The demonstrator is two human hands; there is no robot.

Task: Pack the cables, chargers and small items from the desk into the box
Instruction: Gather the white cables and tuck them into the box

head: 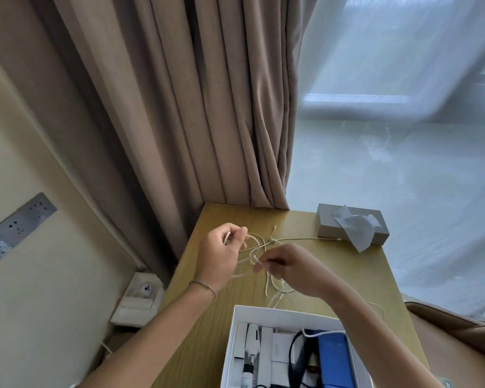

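Note:
A thin white cable (pixel 294 240) lies in loose loops on the wooden desk (pixel 347 275) and trails right toward the tissue box. My left hand (pixel 221 254) is raised above the desk and pinches one part of the cable. My right hand (pixel 289 268) pinches another loop near its end, just right of the left hand. The white box (pixel 263 312) stands at the desk's near edge, below both hands. It holds white chargers, a blue block, a black cable and other small items.
A grey tissue box (pixel 324 222) with a tissue sticking out sits at the desk's far right corner. Brown curtains hang behind the desk, with a sheer curtain to the right. Wall sockets (pixel 20 222) are on the left wall. A brown chair edge (pixel 459 329) is at right.

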